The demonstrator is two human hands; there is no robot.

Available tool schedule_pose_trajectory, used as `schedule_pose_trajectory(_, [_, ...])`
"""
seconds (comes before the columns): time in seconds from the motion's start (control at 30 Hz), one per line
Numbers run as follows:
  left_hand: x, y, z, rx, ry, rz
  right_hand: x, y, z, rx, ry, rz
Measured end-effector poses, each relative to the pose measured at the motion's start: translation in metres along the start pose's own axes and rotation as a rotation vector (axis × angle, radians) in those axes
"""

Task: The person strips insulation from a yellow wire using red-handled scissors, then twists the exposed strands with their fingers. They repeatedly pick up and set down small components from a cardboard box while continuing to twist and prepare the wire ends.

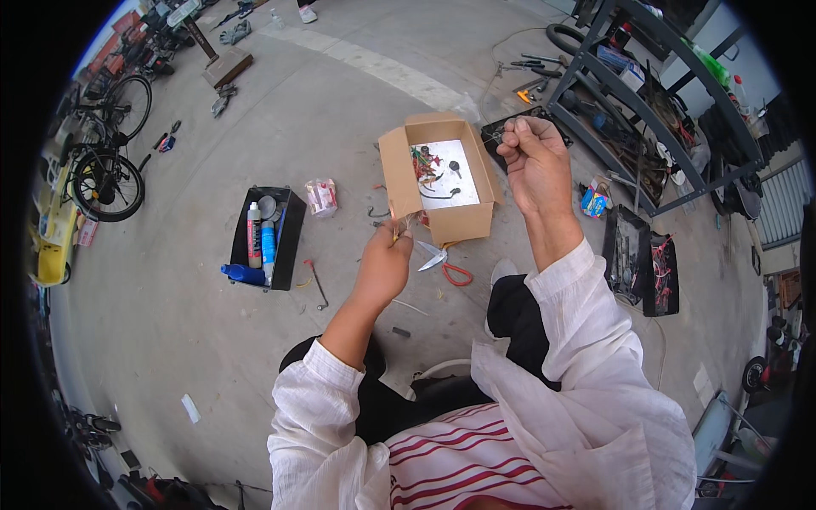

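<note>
The left hand (pixel 384 259), pinched on something thin, hung at the near left corner of the open brown cardboard box (pixel 399 174), while the right hand (pixel 534 161), pinching a thin wire end, was raised past its right edge.

The grey concrete floor (pixel 170 297) holds an open cardboard box (pixel 442 183), orange-handled scissors (pixel 444 263), a black tray (pixel 269 238) of tubes, a small pink packet (pixel 321 196) and 2 black toolboxes (pixel 643 259).

Before you, the open cardboard box (pixel 442 178) sits between your hands, scissors (pixel 444 262) just below it, the tool tray (pixel 289 242) at left, the shelving rack (pixel 646 110) at right.
</note>
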State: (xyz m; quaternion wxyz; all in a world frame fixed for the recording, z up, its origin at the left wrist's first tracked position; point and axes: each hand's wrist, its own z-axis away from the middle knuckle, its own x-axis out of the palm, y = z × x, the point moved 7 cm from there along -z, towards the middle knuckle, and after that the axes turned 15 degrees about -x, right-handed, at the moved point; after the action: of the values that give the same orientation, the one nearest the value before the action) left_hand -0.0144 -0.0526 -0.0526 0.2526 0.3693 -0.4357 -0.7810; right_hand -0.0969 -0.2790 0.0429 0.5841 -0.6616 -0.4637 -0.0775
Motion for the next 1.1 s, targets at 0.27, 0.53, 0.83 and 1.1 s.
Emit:
schedule_pose_trajectory(0.27, [-0.038,0.037,-0.004,-0.123,-0.151,0.764,0.038,0.020,0.050,0.220,-0.410,0.313])
schedule_pose_trajectory(0.53, [-0.008,0.050,0.010,-0.168,-0.454,0.917,0.052,0.046,0.081,0.373,-0.512,0.403])
schedule_pose_trajectory(0.83, [-0.007,0.047,0.011,-0.169,-0.460,0.853,0.050,0.053,0.081,0.363,-0.419,0.371])
schedule_pose_trajectory(1.1, [-0.007,0.047,0.009,-0.092,-0.397,0.619,0.043,0.050,0.078,0.202,-0.397,0.522])
